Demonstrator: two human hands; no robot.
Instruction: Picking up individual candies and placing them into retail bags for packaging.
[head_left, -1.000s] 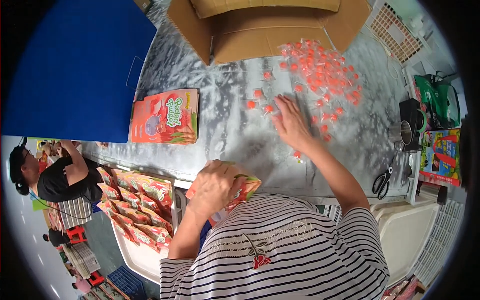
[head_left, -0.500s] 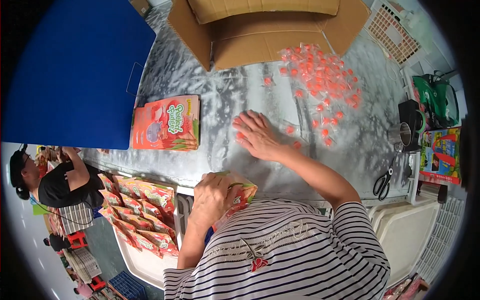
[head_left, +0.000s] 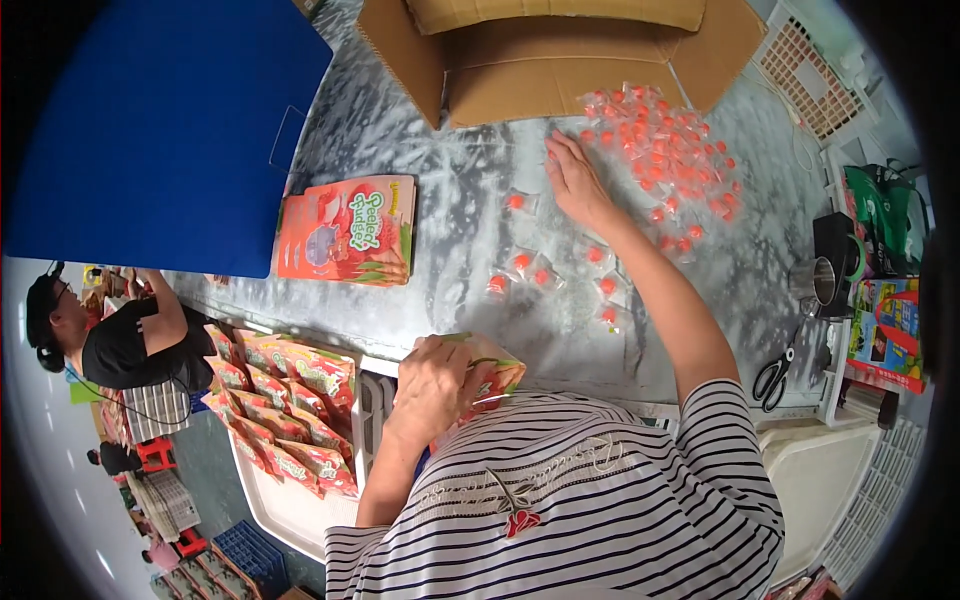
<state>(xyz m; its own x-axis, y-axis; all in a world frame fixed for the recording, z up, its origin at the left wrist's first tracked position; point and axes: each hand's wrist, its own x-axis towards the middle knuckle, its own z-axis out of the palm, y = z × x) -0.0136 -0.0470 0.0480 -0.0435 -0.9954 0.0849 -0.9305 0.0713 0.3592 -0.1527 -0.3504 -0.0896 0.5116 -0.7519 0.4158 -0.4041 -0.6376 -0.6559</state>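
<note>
My left hand (head_left: 432, 388) is wrapped round a red and green printed pouch (head_left: 503, 372) at the table's near edge, close to my body. Whether the pouch's mouth is spread cannot be made out. Farther off, my right hand (head_left: 577, 185) reaches over the table with fingers stretched out, at the left side of a pile of red candies in clear wrappers (head_left: 660, 150). Several loose wrapped candies (head_left: 522, 262) lie between that pile and my left hand. To the left, a stack of flat printed pouches (head_left: 345, 235) rests on the marbled table (head_left: 455, 215).
An open cardboard box (head_left: 560, 90) stands at the far side. A blue panel (head_left: 150, 130) covers the far left. Filled pouches (head_left: 285, 400) stand in a white tray (head_left: 275, 515) at lower left. Black scissors (head_left: 772, 380) and a metal cup (head_left: 812, 282) are at right. Another person (head_left: 130, 335) works at left.
My right hand has moved away from me and to the right, up to the candy pile. More loose candies now show in the table's middle. My left hand still grips the pouch.
</note>
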